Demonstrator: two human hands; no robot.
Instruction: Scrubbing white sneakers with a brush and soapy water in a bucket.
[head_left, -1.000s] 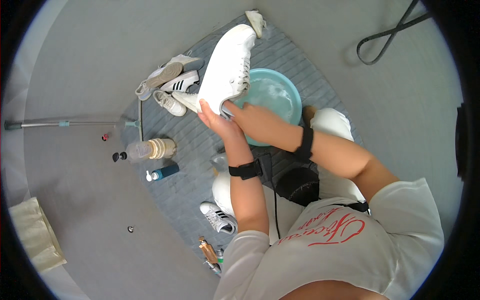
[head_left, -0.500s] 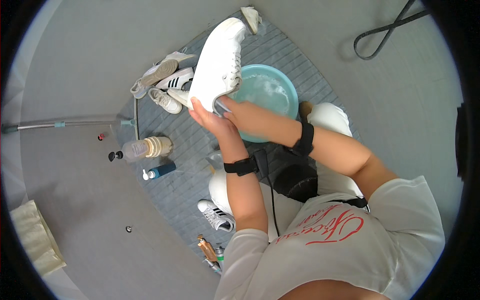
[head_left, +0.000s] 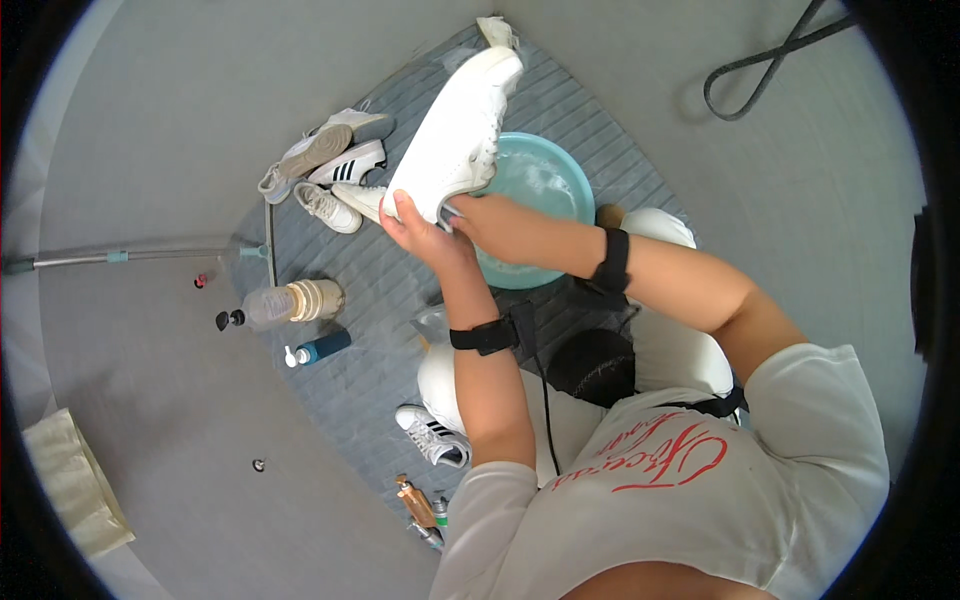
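Observation:
A white lace-up sneaker [head_left: 447,135] is held up, toe pointing away, its heel toward me. My left hand [head_left: 418,232] is closed around the heel from below, thumb along its side. At the shoe's opening, my right hand [head_left: 480,222] has its fingers curled in by the grey lining; the fingertips, and anything they grip, are hidden. Behind and to the right of the shoe, a light-blue basin [head_left: 575,180] holds cloudy, foamy water.
Several sneakers [head_left: 350,165] lie piled at the left; another [head_left: 497,32] stands in the far corner. A striped sneaker [head_left: 432,436] sits by my left knee. Pump bottles [head_left: 325,346], a beige-and-clear jug [head_left: 300,302] and a metal pole [head_left: 170,254] are left. A dark hose loop [head_left: 740,75] hangs upper right.
The sneaker has swung slightly right and tipped lower, its toe now nearer the far corner shoe. My right hand, blurred before, is now sharper at the shoe's opening. My left hand keeps its hold.

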